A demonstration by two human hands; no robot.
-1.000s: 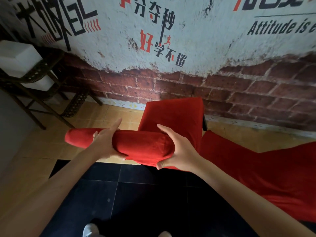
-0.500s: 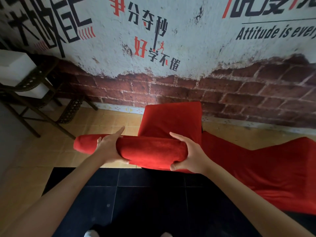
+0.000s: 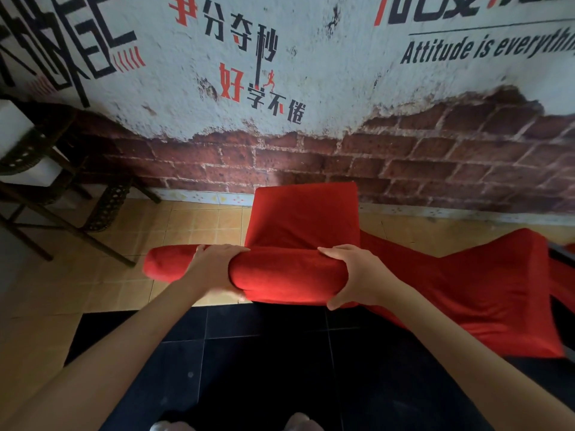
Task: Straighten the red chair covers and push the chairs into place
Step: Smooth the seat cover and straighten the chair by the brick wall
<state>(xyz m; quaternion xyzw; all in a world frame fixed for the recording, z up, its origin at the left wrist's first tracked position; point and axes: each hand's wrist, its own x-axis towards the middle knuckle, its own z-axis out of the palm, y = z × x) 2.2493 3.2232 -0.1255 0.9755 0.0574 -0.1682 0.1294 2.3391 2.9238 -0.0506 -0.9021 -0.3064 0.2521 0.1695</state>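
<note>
A red-covered chair (image 3: 303, 219) is seen facing the brick wall (image 3: 435, 157), with a second red chair (image 3: 485, 293) just beside it at right. Its padded top rail (image 3: 280, 275) is gripped by the left hand (image 3: 214, 272) and right hand (image 3: 357, 275), fingers curled over the cover

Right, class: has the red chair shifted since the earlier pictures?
Yes. The red chair has slid right, away from the rack foot on the floor.
</note>
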